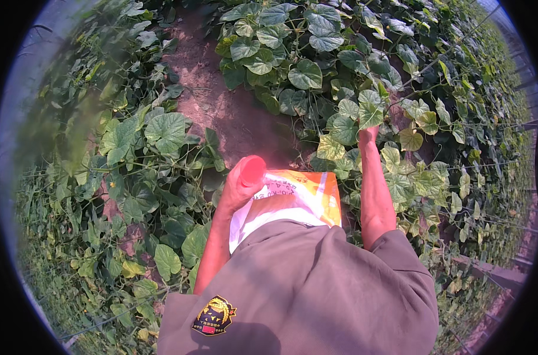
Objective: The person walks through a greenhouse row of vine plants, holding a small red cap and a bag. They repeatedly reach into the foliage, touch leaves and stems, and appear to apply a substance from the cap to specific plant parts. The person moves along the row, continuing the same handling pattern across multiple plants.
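Observation:
A red cup (254, 171) with a round opening is in my left hand (236, 191), its mouth tilted upward toward me. Behind and below it, at my waist, hangs a white and orange woven-looking sack (295, 195) that bears writing. My right arm is stretched forward into the vine leaves on the right. A broad green leaf (370, 114) covers most of my right hand (368, 134), so its fingers and anything in them are hidden. Yellowing leaves (331, 148) are close beside that wrist.
Dense climbing vines, cucumber-like, stand on both sides, with a bare soil path (233, 115) running ahead between them. Thin support wires (455, 40) cross the foliage at the right. A beam (491, 270) lies low at the right. Blurred leaves (69, 115) are near the camera at the left.

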The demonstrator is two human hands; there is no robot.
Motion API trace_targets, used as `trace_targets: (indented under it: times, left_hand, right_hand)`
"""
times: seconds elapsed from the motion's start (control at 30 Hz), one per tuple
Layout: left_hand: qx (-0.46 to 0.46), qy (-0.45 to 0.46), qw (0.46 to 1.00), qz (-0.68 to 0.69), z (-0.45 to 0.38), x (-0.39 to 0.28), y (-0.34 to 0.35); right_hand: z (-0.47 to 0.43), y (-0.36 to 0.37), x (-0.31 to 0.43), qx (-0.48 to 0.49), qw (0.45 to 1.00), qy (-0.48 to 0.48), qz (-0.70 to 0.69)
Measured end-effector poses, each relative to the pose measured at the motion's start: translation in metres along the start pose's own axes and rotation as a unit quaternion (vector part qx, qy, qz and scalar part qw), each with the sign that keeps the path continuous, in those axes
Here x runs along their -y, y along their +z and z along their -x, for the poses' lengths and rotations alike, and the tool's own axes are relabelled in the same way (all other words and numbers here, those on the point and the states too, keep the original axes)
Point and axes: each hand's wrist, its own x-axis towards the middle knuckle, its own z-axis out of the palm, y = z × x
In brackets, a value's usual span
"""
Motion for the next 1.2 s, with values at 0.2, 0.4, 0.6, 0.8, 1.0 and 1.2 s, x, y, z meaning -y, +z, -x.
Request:
trace_targets:
  times: [0.2,0.4,0.6,0.8,1.0,1.2]
  left_hand:
    - [0.024,-0.009,1.000,0.002,-0.091,0.011,-0.012]
    - [0.115,-0.048,0.992,0.028,-0.205,0.008,0.005]
    - [0.184,0.052,0.982,0.006,-0.298,0.032,0.050]
    - [0.300,0.048,0.951,0.048,-0.348,0.045,0.089]
    - [0.349,-0.003,0.937,-0.011,-0.355,0.019,0.109]
    - [0.300,0.134,0.944,0.016,-0.353,0.007,0.105]
  right_hand:
    - [0.000,0.031,-0.027,0.015,1.000,-0.015,-0.011]
    - [-0.005,0.035,0.003,0.066,0.955,0.181,-0.227]
    - [-0.019,0.027,0.127,0.176,0.926,0.198,-0.268]
    - [-0.022,0.023,0.182,0.232,0.926,0.138,-0.265]
    - [-0.022,0.029,0.213,0.268,0.930,0.164,-0.192]
    - [-0.015,0.049,0.229,0.241,0.959,0.122,-0.084]
